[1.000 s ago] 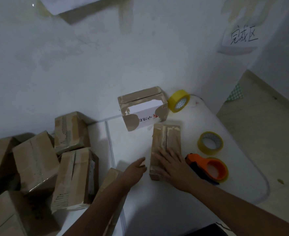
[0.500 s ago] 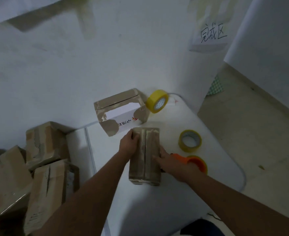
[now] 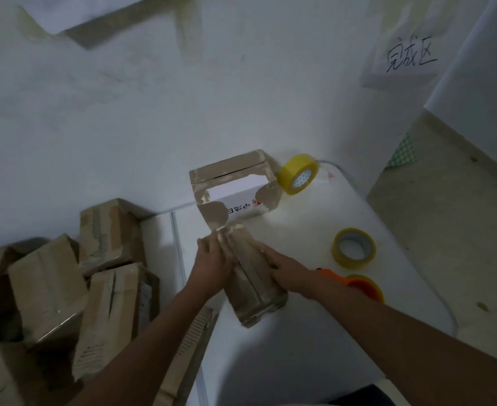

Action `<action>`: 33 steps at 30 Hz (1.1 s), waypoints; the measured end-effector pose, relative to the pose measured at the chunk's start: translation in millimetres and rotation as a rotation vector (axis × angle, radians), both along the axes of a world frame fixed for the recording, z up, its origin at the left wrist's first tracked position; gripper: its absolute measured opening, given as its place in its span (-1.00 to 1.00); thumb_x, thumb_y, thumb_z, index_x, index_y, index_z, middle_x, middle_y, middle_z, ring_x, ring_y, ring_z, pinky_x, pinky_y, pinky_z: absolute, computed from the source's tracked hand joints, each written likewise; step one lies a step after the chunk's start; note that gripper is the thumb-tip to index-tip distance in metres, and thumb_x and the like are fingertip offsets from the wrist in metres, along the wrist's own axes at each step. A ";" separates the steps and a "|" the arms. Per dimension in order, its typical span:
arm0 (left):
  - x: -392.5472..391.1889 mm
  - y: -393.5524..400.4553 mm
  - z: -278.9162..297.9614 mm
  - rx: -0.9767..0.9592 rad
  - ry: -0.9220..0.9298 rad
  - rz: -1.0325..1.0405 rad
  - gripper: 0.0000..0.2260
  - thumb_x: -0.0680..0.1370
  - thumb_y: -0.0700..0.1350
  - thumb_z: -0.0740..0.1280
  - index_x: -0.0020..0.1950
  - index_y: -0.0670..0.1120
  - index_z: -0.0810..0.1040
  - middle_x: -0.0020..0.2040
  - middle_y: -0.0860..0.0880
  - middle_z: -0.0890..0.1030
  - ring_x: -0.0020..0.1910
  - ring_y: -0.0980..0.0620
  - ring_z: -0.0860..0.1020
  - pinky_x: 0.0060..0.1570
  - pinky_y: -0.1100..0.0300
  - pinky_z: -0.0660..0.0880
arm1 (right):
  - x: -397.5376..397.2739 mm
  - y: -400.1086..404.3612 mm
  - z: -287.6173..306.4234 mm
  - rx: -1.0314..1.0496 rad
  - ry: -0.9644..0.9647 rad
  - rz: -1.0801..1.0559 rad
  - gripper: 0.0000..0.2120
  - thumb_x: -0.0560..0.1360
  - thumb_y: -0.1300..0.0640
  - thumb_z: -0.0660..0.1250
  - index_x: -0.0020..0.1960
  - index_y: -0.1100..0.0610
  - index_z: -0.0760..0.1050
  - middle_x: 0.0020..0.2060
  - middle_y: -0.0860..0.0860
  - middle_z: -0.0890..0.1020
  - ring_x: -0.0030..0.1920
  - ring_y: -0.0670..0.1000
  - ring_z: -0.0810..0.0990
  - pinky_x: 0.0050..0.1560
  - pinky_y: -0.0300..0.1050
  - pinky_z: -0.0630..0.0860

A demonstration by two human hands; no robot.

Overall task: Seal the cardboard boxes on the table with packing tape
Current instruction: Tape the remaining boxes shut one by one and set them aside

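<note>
— Where was the box?
— I saw the cardboard box mid-table, tape rolls at two o'clock.
— Hands?
— My left hand and right hand gripped its sides.

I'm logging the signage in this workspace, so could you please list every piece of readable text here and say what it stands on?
"完成区": handwritten in dark ink on the white paper sign taped to the wall, upper right.
Red and dark print on the white box behind the cardboard box: upside down from this view and too blurred to read.
Paper sheet at upper left: no text can be made out.
</note>
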State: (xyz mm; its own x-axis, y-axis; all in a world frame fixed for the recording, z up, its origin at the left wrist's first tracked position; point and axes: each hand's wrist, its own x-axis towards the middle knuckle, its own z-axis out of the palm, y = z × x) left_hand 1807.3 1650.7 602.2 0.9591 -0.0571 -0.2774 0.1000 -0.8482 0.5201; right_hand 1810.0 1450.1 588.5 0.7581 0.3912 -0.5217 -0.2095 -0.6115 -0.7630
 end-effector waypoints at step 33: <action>8.6 17.5 -23.6 0.505 0.095 -0.212 -0.36 0.66 0.09 0.13 0.62 0.02 -0.15 0.61 -0.09 -0.25 0.55 -0.34 -0.23 0.44 -0.42 -0.11 | 10.9 12.2 -16.1 0.041 0.018 -0.303 -0.61 0.61 -0.03 0.21 0.41 0.04 0.36 0.32 0.06 0.46 0.19 0.06 0.50 0.08 -0.08 0.52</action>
State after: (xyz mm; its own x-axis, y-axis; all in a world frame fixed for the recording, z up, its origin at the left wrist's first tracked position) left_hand 1816.0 1668.2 578.6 0.9107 -0.0836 -0.4045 -0.0733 -0.9965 0.0409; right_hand 1820.9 1462.3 572.4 0.8344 0.1698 -0.5243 -0.3909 -0.4883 -0.7802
